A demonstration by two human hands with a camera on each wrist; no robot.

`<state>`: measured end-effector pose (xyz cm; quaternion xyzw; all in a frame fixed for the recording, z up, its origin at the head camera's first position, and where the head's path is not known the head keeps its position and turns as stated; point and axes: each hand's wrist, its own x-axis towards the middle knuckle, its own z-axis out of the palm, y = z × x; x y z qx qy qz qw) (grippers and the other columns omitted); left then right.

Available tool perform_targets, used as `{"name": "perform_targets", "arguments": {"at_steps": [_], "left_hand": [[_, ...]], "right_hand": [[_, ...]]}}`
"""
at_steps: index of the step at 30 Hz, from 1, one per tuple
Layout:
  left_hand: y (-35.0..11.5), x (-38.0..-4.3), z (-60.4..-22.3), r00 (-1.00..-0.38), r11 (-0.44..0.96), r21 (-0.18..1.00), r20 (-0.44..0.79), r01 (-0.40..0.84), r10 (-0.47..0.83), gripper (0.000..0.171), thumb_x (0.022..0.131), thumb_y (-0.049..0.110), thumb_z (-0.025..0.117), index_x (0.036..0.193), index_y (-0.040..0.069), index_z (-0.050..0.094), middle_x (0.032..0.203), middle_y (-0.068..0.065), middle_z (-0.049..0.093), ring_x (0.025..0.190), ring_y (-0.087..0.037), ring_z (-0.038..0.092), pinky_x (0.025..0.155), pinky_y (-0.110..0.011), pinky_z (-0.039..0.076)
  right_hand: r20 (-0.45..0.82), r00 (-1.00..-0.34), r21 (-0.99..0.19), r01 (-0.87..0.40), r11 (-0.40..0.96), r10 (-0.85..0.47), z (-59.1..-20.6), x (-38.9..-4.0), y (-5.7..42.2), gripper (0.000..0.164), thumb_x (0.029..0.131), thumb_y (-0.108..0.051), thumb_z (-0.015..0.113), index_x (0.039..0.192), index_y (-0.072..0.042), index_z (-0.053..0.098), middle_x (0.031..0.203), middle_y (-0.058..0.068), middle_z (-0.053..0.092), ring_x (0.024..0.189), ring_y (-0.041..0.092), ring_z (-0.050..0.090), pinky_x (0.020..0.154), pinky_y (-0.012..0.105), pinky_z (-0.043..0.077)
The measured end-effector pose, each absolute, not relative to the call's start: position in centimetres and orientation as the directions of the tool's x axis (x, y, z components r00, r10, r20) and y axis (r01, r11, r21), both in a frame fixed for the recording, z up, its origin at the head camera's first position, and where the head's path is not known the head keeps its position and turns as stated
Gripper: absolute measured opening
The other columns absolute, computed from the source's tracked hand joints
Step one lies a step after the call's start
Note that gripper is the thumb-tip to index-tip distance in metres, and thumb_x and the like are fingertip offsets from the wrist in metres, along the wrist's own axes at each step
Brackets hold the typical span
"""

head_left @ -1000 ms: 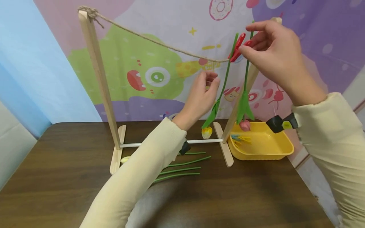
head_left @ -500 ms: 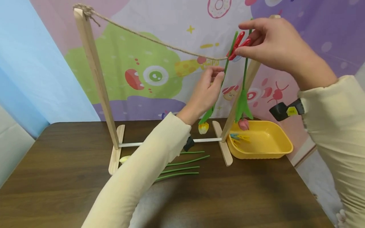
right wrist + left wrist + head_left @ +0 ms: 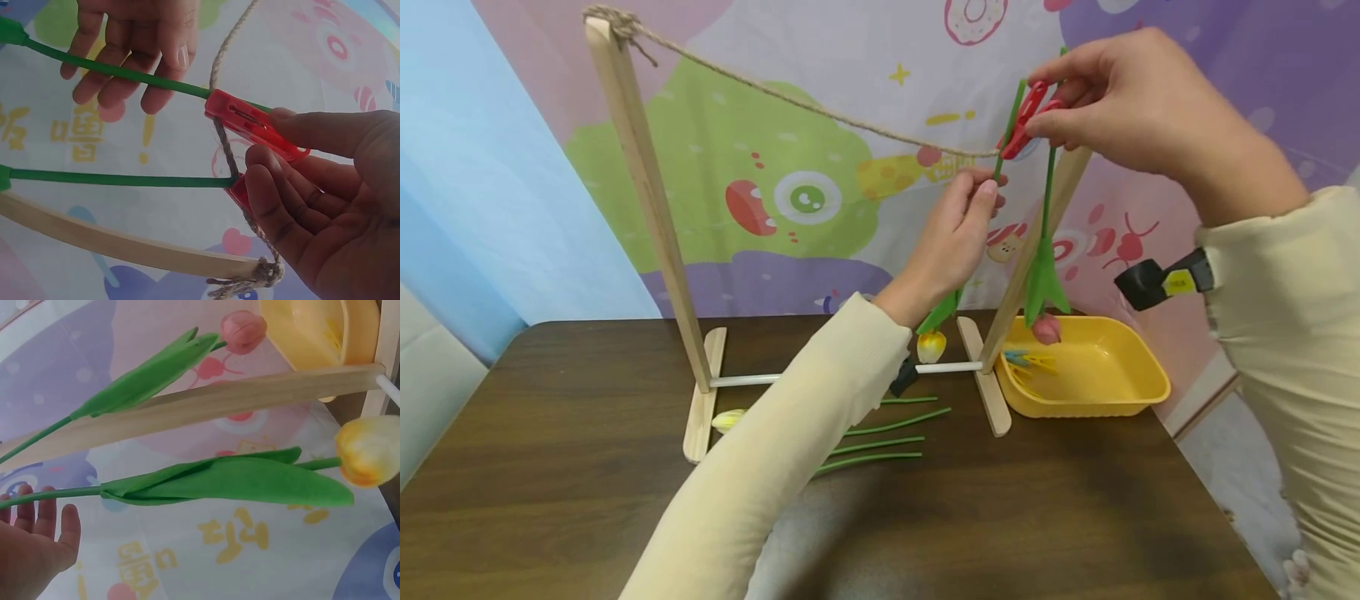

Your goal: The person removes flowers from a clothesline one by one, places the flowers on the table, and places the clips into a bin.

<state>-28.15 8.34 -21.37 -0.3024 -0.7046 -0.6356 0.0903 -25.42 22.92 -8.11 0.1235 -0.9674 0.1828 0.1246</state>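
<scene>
A yellow-and-white tulip (image 3: 932,347) hangs head-down, its green stem (image 3: 150,79) clipped to the rope (image 3: 820,111) by a red clothespin (image 3: 250,125). My right hand (image 3: 1138,108) holds that clothespin by its handle end, the thumb on one arm. Just below the clip is my left hand (image 3: 951,233), its loosely bent fingers behind the stem. In the right wrist view the left thumb is apart from the stem. A pink tulip (image 3: 1047,329) hangs to the right, held by a second red clip (image 3: 240,192), partly hidden behind my right fingers.
A wooden post (image 3: 647,183) carries the rope's left end; a white rod (image 3: 745,381) joins the stand's feet. Several green stems (image 3: 880,446) and a pale yellow tulip head (image 3: 727,421) lie on the brown table (image 3: 587,500). Blue and yellow clothespins (image 3: 1030,361) lie in a yellow basin (image 3: 1086,410).
My left hand has moved up and right to the tulip stem. The right index finger has come down onto the clothespin's arm. The yellow-and-white tulip has swung slightly left.
</scene>
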Motion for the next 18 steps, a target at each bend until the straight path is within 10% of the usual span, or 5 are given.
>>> {"name": "perform_targets", "arguments": {"at_steps": [18], "left_hand": [[9.28, -28.10, -21.58, -0.793, -0.064, 0.841, 0.530, 0.538, 0.300, 0.027, 0.103, 0.014, 0.028, 0.107, -0.002, 0.050, 0.086, -0.008, 0.046, 0.076, -0.021, 0.049, 0.067, -0.020, 0.042]], "right_hand": [[0.269, -0.944, -0.359, -0.280, 0.890, -0.189, -7.52, -25.34, 23.17, 0.041, 0.080, -0.040, 0.071, 0.111, -0.014, 0.064, 0.072, -0.019, 0.062, 0.066, 0.003, 0.059, 0.059, 0.016, 0.042]]}}
